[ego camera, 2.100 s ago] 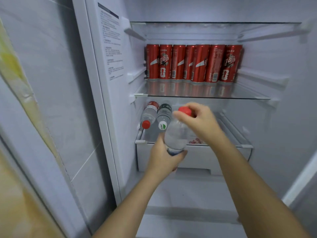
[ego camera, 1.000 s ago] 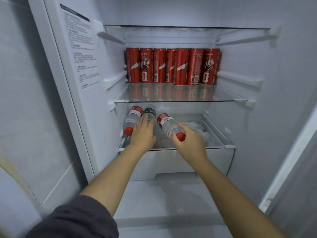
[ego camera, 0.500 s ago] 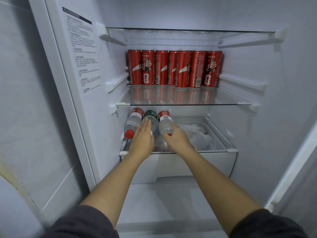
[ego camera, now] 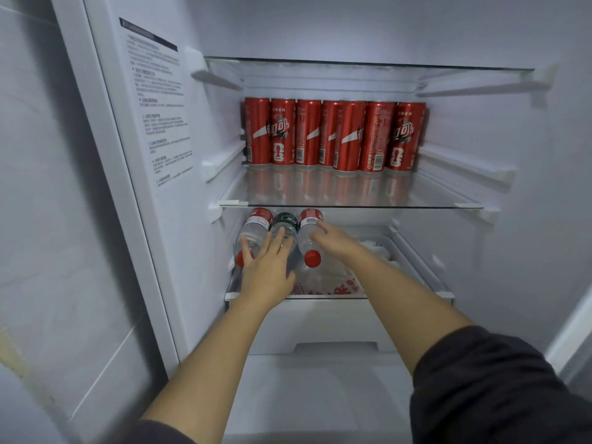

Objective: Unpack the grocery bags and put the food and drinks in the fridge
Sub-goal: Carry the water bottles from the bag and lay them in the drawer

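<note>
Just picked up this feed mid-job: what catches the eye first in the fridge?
A row of red cans stands upright along the back of the glass shelf. Under that shelf, three bottles lie side by side at the left; the left hand rests flat across the left two and the right hand touches the rightmost. A white bag with red print lies to their right.

**Lower shelf (ego camera: pixel 400 295), left edge: three bottles**

Left bottle (ego camera: pixel 256 226), middle bottle (ego camera: pixel 286 223) and right bottle (ego camera: pixel 308 236) lie side by side. Left hand (ego camera: pixel 268 270) rests flat across left and middle bottles. Right hand (ego camera: pixel 334 240) touches right bottle. Red cans (ego camera: pixel 333 136) line upper shelf's (ego camera: pixel 352 195) back edge.
</note>
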